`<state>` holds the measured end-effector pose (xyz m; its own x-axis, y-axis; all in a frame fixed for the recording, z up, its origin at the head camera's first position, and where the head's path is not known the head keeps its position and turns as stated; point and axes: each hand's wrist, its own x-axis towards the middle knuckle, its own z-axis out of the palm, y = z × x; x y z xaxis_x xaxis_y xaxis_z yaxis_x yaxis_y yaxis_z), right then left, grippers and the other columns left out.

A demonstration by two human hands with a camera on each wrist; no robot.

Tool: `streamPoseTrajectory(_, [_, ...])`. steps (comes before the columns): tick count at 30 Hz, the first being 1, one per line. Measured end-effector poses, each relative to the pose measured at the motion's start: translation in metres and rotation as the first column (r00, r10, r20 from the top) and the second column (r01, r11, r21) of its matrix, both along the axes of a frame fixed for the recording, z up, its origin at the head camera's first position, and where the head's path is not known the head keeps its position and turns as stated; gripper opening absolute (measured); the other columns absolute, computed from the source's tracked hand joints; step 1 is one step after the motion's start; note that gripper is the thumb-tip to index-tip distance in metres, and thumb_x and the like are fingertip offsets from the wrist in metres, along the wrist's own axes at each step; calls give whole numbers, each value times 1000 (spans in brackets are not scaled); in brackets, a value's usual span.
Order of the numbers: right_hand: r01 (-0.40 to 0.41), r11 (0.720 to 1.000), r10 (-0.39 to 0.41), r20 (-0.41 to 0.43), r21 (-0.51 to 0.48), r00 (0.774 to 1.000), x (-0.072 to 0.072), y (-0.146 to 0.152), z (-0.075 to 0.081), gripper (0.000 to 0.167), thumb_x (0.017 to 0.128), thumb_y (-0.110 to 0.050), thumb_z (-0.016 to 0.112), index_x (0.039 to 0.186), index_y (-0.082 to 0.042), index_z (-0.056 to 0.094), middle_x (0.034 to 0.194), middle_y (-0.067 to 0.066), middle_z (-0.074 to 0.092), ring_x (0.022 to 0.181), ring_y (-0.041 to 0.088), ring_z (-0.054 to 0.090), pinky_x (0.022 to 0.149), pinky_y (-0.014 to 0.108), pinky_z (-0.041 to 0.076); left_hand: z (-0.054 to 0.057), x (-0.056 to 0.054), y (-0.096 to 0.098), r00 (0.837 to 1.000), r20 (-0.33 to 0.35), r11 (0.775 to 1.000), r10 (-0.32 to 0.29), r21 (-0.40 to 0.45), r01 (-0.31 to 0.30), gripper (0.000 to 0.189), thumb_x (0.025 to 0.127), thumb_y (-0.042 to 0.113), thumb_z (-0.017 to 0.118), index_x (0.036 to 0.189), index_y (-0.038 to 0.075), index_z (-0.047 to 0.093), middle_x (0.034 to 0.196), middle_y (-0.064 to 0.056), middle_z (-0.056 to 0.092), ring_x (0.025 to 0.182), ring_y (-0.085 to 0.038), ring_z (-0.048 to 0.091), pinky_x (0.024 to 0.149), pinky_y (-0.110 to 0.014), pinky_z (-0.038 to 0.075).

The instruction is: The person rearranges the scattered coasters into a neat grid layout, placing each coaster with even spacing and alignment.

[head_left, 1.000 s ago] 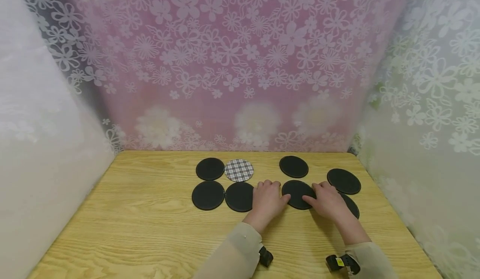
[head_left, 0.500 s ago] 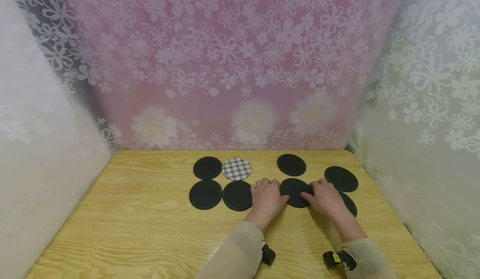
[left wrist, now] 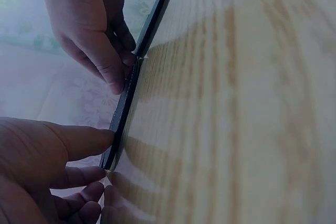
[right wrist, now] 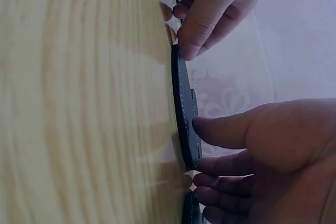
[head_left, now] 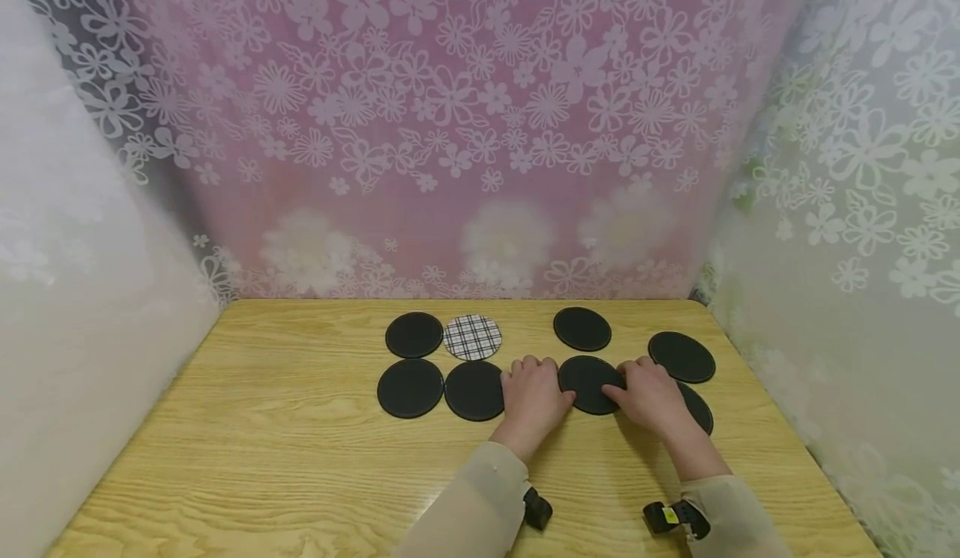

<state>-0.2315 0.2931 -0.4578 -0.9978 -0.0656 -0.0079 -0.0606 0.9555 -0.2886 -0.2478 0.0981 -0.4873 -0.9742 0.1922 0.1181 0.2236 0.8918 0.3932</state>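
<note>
A round black coaster (head_left: pixel 588 385) with pale edge stitching lies on the table between my two hands. My left hand (head_left: pixel 532 396) holds its left edge, thumb on top and fingers bent down at the side. From the opposite side, my right hand (head_left: pixel 654 396) grips the right edge in the same way, as the right wrist view also shows. Left of my left hand is another black coaster (head_left: pixel 474 391), its right edge partly hidden by the fingers. A further black coaster (head_left: pixel 696 408) is half covered by my right hand.
Behind stand a black coaster (head_left: pixel 582 329), a plaid white coaster (head_left: pixel 472 337) and another black coaster (head_left: pixel 414 335). One black coaster (head_left: pixel 410 388) lies front left, another (head_left: pixel 682 356) at the right. The wooden table (head_left: pixel 262 433) is bordered by flowered curtains (head_left: pixel 480 125).
Both hands stay on the same coaster with hardly any movement. The head view has shifted slightly, so everything sits a little farther left in it.
</note>
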Motion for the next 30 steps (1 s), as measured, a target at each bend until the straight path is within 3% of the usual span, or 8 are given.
streamPoseTrajectory(10, [18,1000,-18,0,-19,1000,-1,0,-3,51,105,-26,79,132,16,67,126,35,62,120,59,58,102,70,48,0,0,0,1000,22,1000,-11,21,11,36,97,44,87,114,14,78,106,-5,65,97,-27,56,89,-45,44])
streamPoseTrajectory(16, [53,994,-51,26,-98,998,-4,1,-1,53,103,-25,81,133,15,66,124,33,66,120,58,60,101,70,48,-1,-1,0,999,32,999,-8,43,7,39,96,43,88,116,12,76,107,-6,67,101,-28,60,95,-48,48])
streamPoseTrajectory(21, [85,976,-74,62,-200,995,-5,2,2,57,103,-23,81,138,16,59,127,34,67,118,52,65,99,65,52,-1,-4,1,999,37,997,-5,81,2,40,95,42,90,116,11,74,109,-8,69,105,-30,64,101,-51,49])
streamPoseTrajectory(30, [125,922,-92,106,-365,990,-2,2,3,44,113,-16,66,147,7,50,122,28,68,106,40,70,89,55,55,-4,-8,-2,999,48,990,24,136,-30,39,92,39,93,114,13,75,101,-3,72,98,-28,68,92,-49,49])
